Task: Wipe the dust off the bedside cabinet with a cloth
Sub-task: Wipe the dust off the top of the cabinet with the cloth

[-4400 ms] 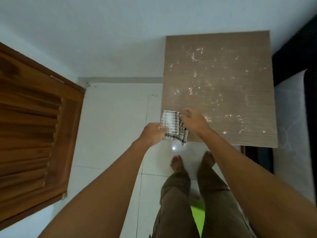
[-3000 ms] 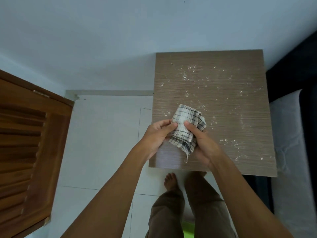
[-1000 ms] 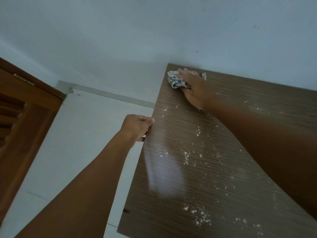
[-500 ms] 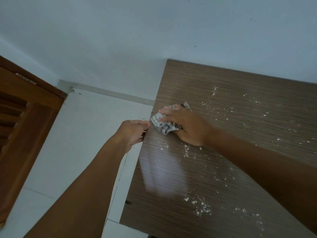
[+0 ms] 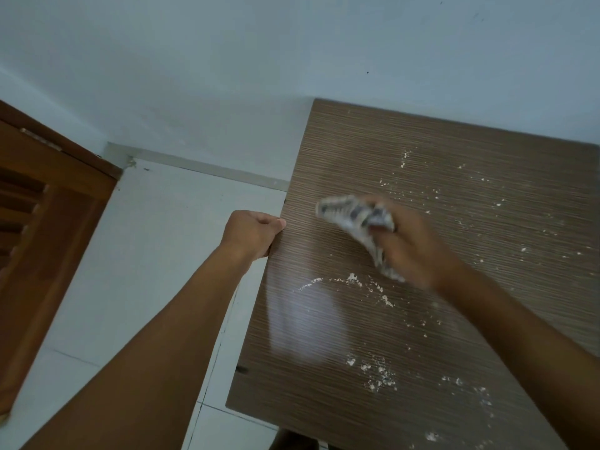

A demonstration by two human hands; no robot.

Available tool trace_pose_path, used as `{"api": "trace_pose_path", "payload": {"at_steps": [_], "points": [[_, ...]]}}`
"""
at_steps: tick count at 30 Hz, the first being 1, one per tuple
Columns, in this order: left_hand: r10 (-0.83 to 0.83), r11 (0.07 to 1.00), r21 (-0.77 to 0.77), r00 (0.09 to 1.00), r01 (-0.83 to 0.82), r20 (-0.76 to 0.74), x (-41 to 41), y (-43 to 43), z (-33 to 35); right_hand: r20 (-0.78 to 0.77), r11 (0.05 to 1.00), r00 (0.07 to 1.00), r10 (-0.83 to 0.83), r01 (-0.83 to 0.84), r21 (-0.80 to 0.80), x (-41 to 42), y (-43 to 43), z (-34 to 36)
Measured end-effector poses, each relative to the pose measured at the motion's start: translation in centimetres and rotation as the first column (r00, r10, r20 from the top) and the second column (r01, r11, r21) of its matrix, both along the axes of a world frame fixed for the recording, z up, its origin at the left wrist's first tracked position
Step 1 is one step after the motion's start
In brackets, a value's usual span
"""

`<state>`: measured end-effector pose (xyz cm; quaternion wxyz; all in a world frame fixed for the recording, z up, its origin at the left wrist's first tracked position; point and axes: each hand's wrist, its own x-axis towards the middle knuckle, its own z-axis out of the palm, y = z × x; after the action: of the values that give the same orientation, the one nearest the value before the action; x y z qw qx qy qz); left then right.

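The bedside cabinet (image 5: 454,336) has a brown wood-grain top that fills the right half of the head view, sprinkled with white dust. My right hand (image 5: 412,248) is blurred with motion over the middle of the top and grips a crumpled checked cloth (image 5: 354,219). I cannot tell whether the cloth touches the surface. A curved line of swept dust (image 5: 350,282) lies just in front of that hand. My left hand (image 5: 251,233) holds the cabinet's left edge, thumb on top.
A pale wall (image 5: 292,60) runs behind the cabinet. White floor tiles (image 5: 146,271) lie to its left. A brown slatted wooden door (image 5: 42,222) stands at the far left. More dust clumps (image 5: 376,375) sit near the cabinet's front edge.
My right hand wiped the cloth from the back left corner toward me, then swung right to the middle of the top, leaving a dust arc. My left hand stayed on the edge.
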<state>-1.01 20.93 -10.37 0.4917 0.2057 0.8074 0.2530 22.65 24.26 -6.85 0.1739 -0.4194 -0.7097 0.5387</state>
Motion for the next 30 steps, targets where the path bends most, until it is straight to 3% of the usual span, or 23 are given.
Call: {"api": "trace_pose_path", "payload": {"at_steps": [5, 10, 14, 18, 24, 30], "points": [[0.02, 0.999, -0.048, 0.999, -0.019, 0.028, 0.4, 0.4, 1.2, 0.121, 0.909, 0.968, -0.221, 0.16, 0.384, -1.8, 8.1, 0.6], [0.062, 0.997, -0.054, 0.996, -0.058, 0.068, 0.5, 0.2, 1.3, 0.33, 0.797, 0.897, -0.296, 0.041, 0.603, -4.8, 14.2, -0.4], [0.074, 0.996, -0.064, 0.994, -0.069, 0.085, 0.3, 0.2, 1.4, 0.43, 0.799, 0.875, -0.222, -0.09, 0.595, -7.1, 15.9, -2.1], [0.076, 0.996, -0.062, 0.993, -0.071, 0.085, 0.4, 0.2, 1.5, 0.417, 0.894, 0.901, -0.122, -0.083, 0.44, -8.3, 15.2, -5.3], [0.03, 0.999, -0.027, 0.997, -0.028, 0.075, 0.2, -0.4, 1.0, 0.366, 0.864, 0.927, 0.079, -0.247, 0.439, -8.4, 12.7, -6.3], [0.209, 0.977, -0.107, 0.923, -0.184, 0.324, -1.2, -1.6, 1.0, 0.403, 0.796, 0.878, 0.256, -0.429, 0.427, -8.0, 8.1, -7.0]]}}
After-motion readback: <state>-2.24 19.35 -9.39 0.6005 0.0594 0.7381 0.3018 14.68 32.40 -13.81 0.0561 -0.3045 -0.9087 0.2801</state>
